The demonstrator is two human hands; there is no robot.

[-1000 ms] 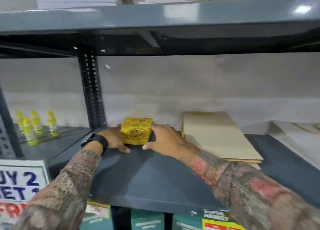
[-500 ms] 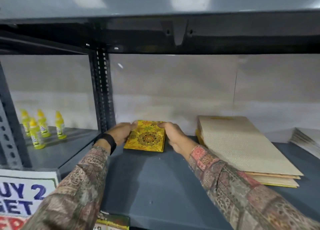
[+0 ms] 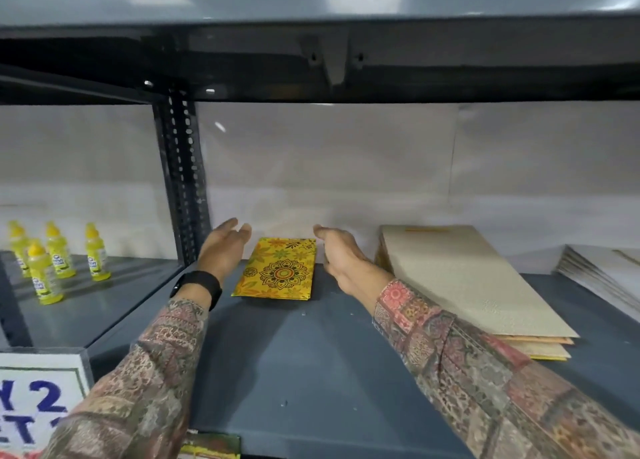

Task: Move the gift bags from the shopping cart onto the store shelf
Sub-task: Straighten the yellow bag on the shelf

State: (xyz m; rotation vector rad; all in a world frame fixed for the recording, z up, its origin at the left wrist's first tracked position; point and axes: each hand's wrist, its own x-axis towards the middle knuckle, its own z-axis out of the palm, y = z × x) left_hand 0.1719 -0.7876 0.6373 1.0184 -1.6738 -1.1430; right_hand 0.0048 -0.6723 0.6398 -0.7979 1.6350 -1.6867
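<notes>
1. Gift bag (image 3: 277, 269) is lying flat on the store shelf (image 3: 311, 361), folded, with both hands flanking it and touching nothing.
2. Left hand (image 3: 221, 251) is hovering just left of the bag, fingers (image 3: 239, 232) apart and empty; right hand (image 3: 341, 256) is hovering just right of it, fingers (image 3: 322, 232) loosely spread, also empty.
3. Judging by its thin, glossy card, the bag is looking light, fairly stiff and somewhat slippery; pinching both long edges seems safest, since its corners could crease.
4. Right of the bag, a cream stack (image 3: 464, 282) is resting; far left of it, yellow bottles (image 3: 55, 261) are standing.
</notes>
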